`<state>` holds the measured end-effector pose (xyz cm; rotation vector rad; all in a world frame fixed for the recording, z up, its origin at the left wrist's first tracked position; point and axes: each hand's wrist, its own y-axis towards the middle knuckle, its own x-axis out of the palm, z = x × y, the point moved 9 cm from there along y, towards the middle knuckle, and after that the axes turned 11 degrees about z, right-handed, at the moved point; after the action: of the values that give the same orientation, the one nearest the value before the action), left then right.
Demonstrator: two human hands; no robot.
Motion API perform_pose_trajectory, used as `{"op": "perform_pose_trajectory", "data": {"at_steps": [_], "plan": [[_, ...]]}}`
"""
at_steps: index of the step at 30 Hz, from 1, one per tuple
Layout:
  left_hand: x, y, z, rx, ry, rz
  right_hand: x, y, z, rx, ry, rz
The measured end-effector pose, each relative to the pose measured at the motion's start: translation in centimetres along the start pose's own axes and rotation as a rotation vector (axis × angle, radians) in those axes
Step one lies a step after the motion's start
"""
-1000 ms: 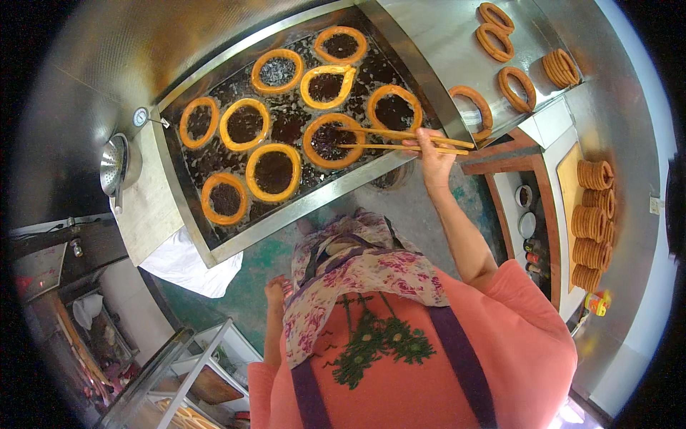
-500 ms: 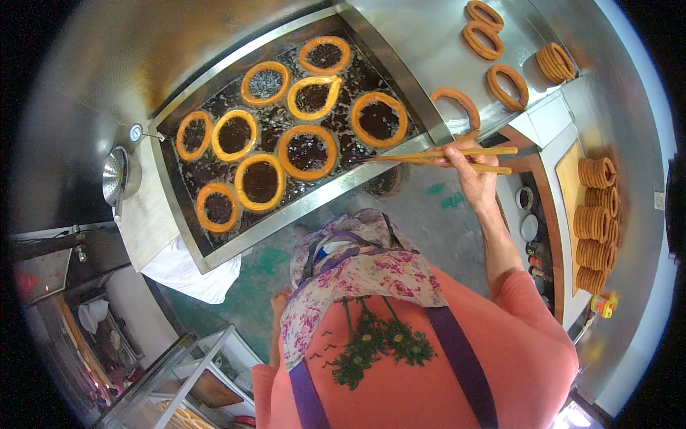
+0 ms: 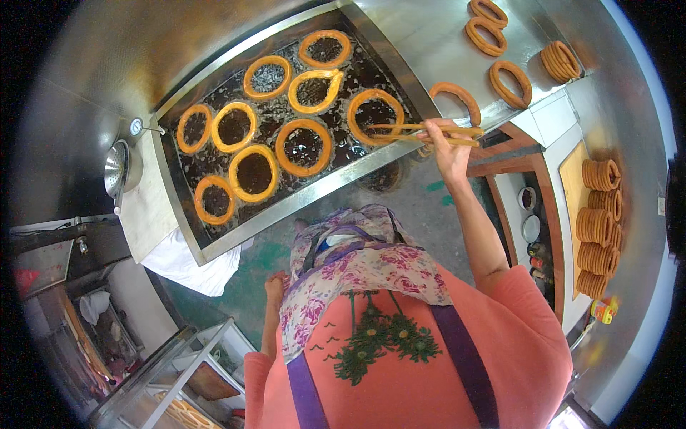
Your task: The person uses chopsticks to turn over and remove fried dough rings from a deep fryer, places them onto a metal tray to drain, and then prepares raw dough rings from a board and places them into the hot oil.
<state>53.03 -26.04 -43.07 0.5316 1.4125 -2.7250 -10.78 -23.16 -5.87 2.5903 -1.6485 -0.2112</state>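
My right hand (image 3: 444, 148) is closed round a pair of long wooden chopsticks (image 3: 400, 127). Their tips reach over the front rim of the fryer (image 3: 321, 187) to the rightmost floating dough ring (image 3: 351, 114) and overlap its lower part; whether they grip it I cannot tell. Several other golden rings, among them a teardrop-shaped one (image 3: 314, 74), float in the dark, bubbling oil. Low beside the flowered apron (image 3: 350, 268), my left hand (image 3: 276, 284) hangs with curled fingers and nothing seen in it.
Fried rings (image 3: 510, 84) lie on the metal counter right of the fryer, one (image 3: 457, 93) close to its rim. Stacked rings (image 3: 594, 225) stand on a wooden board at the far right. A metal strainer (image 3: 116, 168), thermometer (image 3: 136, 127) and white cloth (image 3: 196, 268) are on the left.
My right hand has moved left and slightly up, bringing the chopstick tips from the fryer's front edge onto the rightmost ring. That ring sits slightly further left.
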Motion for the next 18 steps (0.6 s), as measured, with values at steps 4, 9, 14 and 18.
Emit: {"op": "perform_pose_trajectory", "data": {"at_steps": [4,9,14,18], "plan": [[-0.9,0.0,-1.4,-0.045,-0.012,-0.003,0.6,0.8,1.3,0.03,0.113,0.069],[-1.2,-2.5,0.7,-0.024,0.121,0.052,-1.2,1.0,2.1,-0.005,0.031,0.101],[-3.4,1.7,-3.3,0.014,0.083,0.034,-0.9,0.7,1.4,0.042,0.015,0.165],[-3.1,0.7,-0.9,-0.086,0.009,0.054,-1.7,-0.2,1.9,0.088,0.046,0.255]]}}
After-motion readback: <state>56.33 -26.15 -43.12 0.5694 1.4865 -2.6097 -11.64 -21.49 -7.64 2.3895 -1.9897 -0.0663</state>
